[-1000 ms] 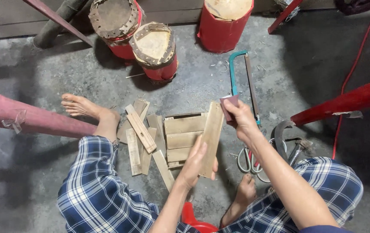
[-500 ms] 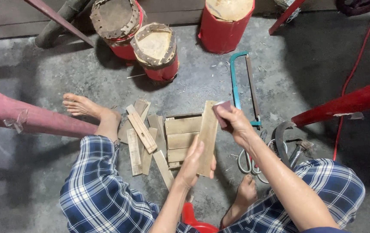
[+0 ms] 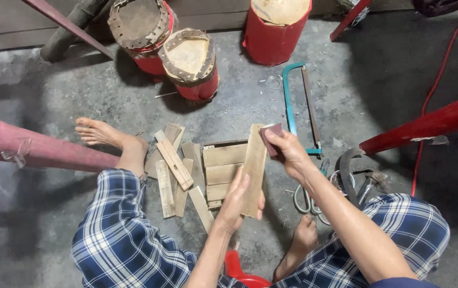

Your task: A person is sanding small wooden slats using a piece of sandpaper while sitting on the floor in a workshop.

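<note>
Sitting on littered grey concrete floor point(image 3: 250, 96)

A floor-level craft workshop: bare concrete floor point(image 3: 378, 90), a hacksaw point(image 3: 298, 106), scissors point(image 3: 306, 200), cut wood slats point(image 3: 173, 165) and red drums point(image 3: 189, 64) standing about.

Light on my feed is soft and even, moderately bright, no glare; the concrete floor point(image 3: 239, 101) reads clean with only faint shadows under the drums point(image 3: 189, 64) and beside the wooden slat point(image 3: 254, 170). Corners fall off darker, especially top right and lower left, and I see mild wide-angle stretch at the edges. Focus is sharp mid-frame, slight softness on the plaid trousers point(image 3: 117, 240) at the bottom.
</note>
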